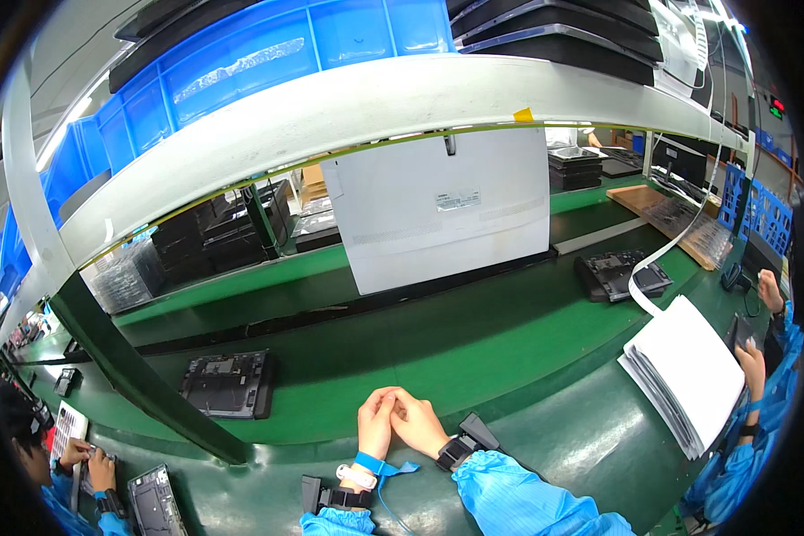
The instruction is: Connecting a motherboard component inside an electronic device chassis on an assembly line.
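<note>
My left hand [374,424] and my right hand [417,423] meet over the near edge of the green work surface [393,348]. The fingers of both are curled and pressed together at the tips, so whatever they may hold is hidden. A blue wrist strap [377,464] with a thin cord circles my left wrist, beside a white band [355,477]. Black straps sit on both forearms over the blue sleeves. The nearest loose thing is an opened laptop base [228,384] with bare inner parts, left of my hands.
A white panel [447,214] hangs below the shelf beam [402,89]. A green post [143,375] stands at left. Another opened device [623,275] and a stack of white sheets [683,375] lie to the right. Co-workers' hands are at both sides [752,366].
</note>
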`<control>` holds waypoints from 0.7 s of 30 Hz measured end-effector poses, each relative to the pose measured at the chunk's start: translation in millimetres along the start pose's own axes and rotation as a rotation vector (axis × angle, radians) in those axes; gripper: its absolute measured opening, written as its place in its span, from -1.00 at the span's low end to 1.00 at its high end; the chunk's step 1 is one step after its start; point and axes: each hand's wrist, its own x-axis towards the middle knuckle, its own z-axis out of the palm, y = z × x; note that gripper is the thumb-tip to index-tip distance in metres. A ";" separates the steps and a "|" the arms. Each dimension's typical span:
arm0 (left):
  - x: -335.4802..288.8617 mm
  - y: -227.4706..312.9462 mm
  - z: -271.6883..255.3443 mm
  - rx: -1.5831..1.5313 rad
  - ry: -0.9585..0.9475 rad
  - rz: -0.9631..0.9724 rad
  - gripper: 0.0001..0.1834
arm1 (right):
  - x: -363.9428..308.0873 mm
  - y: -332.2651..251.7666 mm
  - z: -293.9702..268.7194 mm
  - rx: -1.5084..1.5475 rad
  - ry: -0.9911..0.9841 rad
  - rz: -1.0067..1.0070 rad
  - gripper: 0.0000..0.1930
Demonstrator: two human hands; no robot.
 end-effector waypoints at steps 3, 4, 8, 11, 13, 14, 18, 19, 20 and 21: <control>0.2 0.1 -0.6 0.005 0.000 0.000 -0.79 | -0.1 -2.2 -0.4 0.013 -0.001 -0.001 -0.76; 0.1 0.4 -0.2 -0.001 -0.003 -0.001 -0.79 | -0.2 -1.4 -0.6 0.012 -0.001 -0.001 -0.76; 0.0 0.2 -1.1 0.006 0.003 -0.002 -0.79 | -0.2 -1.0 0.9 0.030 -0.001 -0.008 -0.76; 0.5 0.5 0.4 0.011 -0.003 -0.006 -0.79 | -0.3 -3.2 -1.9 0.022 0.003 -0.009 -0.76; 0.9 -0.8 0.1 0.010 -0.016 0.004 -0.79 | -0.4 -2.3 -1.8 0.014 0.002 -0.011 -0.76; 1.1 -1.7 0.5 0.010 -0.017 0.003 -0.79 | -0.2 -0.6 -1.6 0.014 0.003 -0.014 -0.76; 2.2 -5.3 -1.4 -0.005 -0.003 0.008 -0.80 | -0.3 -1.0 -0.7 0.004 -0.003 -0.025 -0.76; 2.4 -5.8 -1.0 -0.007 -0.005 0.008 -0.80 | -0.1 -1.1 -1.3 0.004 -0.002 -0.024 -0.76; 2.0 -4.9 -0.1 -0.007 -0.006 0.008 -0.80 | -0.1 -1.0 -2.0 0.006 -0.006 -0.017 -0.75; 1.3 -3.1 1.1 -0.003 -0.004 0.009 -0.80 | -0.5 -0.6 -2.4 0.008 -0.008 -0.009 -0.75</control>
